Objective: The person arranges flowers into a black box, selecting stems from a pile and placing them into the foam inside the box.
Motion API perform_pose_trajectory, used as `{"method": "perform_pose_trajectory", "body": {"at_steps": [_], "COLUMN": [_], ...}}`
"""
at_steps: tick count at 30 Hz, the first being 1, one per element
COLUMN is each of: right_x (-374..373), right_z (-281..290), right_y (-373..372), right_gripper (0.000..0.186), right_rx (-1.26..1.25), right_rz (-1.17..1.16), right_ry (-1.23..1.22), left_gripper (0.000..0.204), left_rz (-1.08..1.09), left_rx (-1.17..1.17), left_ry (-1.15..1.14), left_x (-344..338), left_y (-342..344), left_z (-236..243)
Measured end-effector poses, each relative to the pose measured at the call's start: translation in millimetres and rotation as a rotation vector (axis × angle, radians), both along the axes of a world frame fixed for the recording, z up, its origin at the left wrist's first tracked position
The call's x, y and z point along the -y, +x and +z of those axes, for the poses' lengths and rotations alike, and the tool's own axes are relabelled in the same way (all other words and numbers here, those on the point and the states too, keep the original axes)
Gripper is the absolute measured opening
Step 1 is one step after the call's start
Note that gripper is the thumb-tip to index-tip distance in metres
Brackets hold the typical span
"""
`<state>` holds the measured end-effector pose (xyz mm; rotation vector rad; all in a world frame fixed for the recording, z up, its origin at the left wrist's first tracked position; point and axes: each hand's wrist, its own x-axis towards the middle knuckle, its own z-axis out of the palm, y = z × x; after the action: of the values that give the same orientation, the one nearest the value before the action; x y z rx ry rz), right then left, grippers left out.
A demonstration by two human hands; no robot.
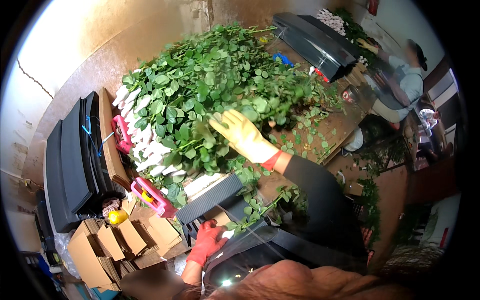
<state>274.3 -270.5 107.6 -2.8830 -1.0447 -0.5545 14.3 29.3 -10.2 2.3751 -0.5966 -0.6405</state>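
My right hand (246,135), in a yellow glove, reaches over a big heap of leafy green stems (200,85); its fingers stretch out over the leaves, some blurred around it. White sleeves (145,142) cover the stem ends along the heap's left side. Lower down, my left hand (207,241) wears a red glove and rests at a dark box (252,240) close to my body, fingers spread. A single leafy stem (260,212) with a white-covered end lies across the box, that end beside my left fingertips. Whether the left fingers touch it is hard to tell.
A grey ribbed edge (210,197) and pink plastic frames (152,197) stand between heap and box. Folded cardboard (122,240) and stacked black boxes (75,155) fill the left. Another black box (315,45) lies at the back; a co-worker (402,82) is at far right.
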Motion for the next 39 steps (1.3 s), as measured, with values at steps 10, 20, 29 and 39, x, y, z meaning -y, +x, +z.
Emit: {"method": "perform_pose_trajectory", "body": {"at_steps": [10,20,29,39], "right_x": [58,56,40,59], "right_z": [-104,-23,5,9], "right_y": [-74,-27,4,24], "right_gripper": [0.046,0.025,0.008,0.022], "right_rx": [-0.179,-0.257,0.051,0.118], "right_rz": [-0.078,-0.194,0.058,0.127], "right_ry": [-0.232,-0.009,0.452,0.383], "left_gripper": [0.037,0.035,0.034,0.034], "left_rz": [0.077,0.141,0.116,0.126], "left_rx": [0.036,0.013,0.051,0.088], "left_ry": [-0.033,-0.046,-0.023,-0.075], "left_x": [10,14,11,8], "left_y": [-3,-3,-2,-7], "left_z": [-2,9,5,0]}}
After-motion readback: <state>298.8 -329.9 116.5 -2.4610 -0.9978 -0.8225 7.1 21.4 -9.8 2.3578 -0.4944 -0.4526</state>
